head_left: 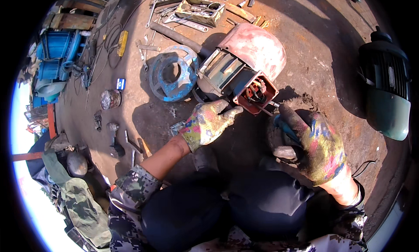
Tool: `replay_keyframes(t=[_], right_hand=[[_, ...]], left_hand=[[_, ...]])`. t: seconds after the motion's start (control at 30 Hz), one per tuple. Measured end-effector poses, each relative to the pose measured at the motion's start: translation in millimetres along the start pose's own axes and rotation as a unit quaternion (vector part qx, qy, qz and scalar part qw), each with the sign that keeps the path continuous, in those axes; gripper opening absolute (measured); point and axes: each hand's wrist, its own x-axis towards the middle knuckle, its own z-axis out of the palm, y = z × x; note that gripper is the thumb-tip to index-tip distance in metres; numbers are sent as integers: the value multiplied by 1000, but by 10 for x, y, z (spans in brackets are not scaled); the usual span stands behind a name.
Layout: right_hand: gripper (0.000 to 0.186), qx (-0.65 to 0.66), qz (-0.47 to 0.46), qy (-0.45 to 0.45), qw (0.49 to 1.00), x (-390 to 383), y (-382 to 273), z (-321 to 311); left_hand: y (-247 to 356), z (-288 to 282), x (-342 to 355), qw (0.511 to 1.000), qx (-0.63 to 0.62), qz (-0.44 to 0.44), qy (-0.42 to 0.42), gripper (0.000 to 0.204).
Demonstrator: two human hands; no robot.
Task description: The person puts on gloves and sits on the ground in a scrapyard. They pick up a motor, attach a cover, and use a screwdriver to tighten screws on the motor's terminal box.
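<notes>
An electric motor (227,69) with a worn pinkish-red end cover (257,45) lies on the ground before me. Its reddish square terminal box (247,104) is uncovered, and several coloured wires (257,91) show inside. My left hand (208,123), in a patterned work glove, is at the near left side of the box, thumb and forefinger apart, nothing seen between them. My right hand (321,145), gloved alike, is closed around a teal-bodied tool (286,131). The tool's metal end is near the box's right corner; the fingers hide much of its body.
A blue ring-shaped flange (173,73) lies left of the motor. Beyond are an adjustable wrench (187,23) and a metal tool tray (200,12). A dark green motor (386,86) stands far right. At left are a rusty can (111,99), cables and a yellow control box (122,43).
</notes>
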Motion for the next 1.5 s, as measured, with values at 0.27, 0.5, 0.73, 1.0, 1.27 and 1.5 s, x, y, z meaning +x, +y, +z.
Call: replay_keyframes(t=[0.27, 0.5, 0.73, 1.0, 1.27, 1.5], right_hand=[[50, -7, 230, -56, 972, 289, -117, -31], [42, -82, 203, -119, 968, 666, -409, -176], [28, -83, 352, -145, 921, 823, -575, -125], [35, -168, 315, -214, 909, 841, -494, -54], [31, -110, 354, -151, 916, 714, -514, -37], [28, -3, 470, -96, 877, 739, -547, 50]], left_hand=[[-358, 201, 94, 951, 73, 288, 89, 13], [-460, 115, 305, 915, 66, 390, 76, 18], [-815, 401, 383, 887, -73, 449, 82, 28], [-883, 358, 355, 883, -43, 455, 104, 29], [-892, 407, 373, 884, -85, 448, 101, 22], [-679, 374, 321, 923, -99, 348, 129, 26]])
